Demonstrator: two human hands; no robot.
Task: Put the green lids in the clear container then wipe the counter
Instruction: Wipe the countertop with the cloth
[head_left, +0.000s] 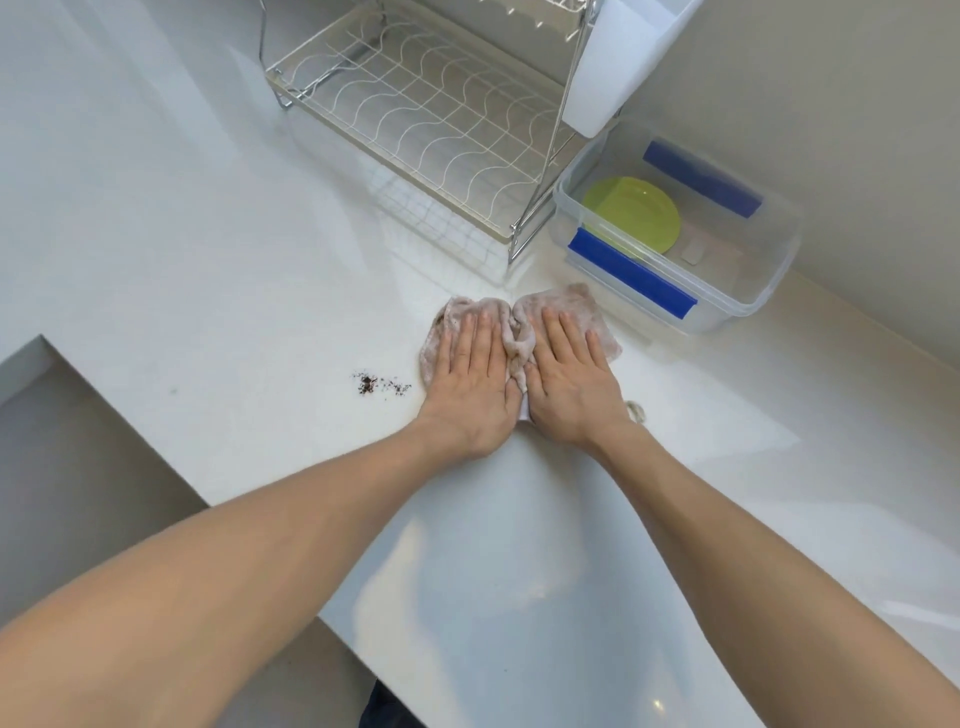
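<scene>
Green lids (636, 213) lie stacked inside the clear container (763, 270), which has blue latches and stands open at the right by the wall. A crumpled beige cloth (569, 306) lies on the white counter (208, 249) just in front of the container. My left hand (472, 384) and my right hand (571, 384) press flat on the cloth side by side, fingers straight and pointing away from me. The cloth bunches up in a ridge between the two hands. Dark crumbs (379, 385) are scattered on the counter just left of my left hand.
A wire dish rack (431, 119) stands behind the cloth, with a white plastic caddy (618, 67) hung on its right side. The counter's edge runs diagonally at the lower left, with a drop to the floor beyond it. A wall closes the right side.
</scene>
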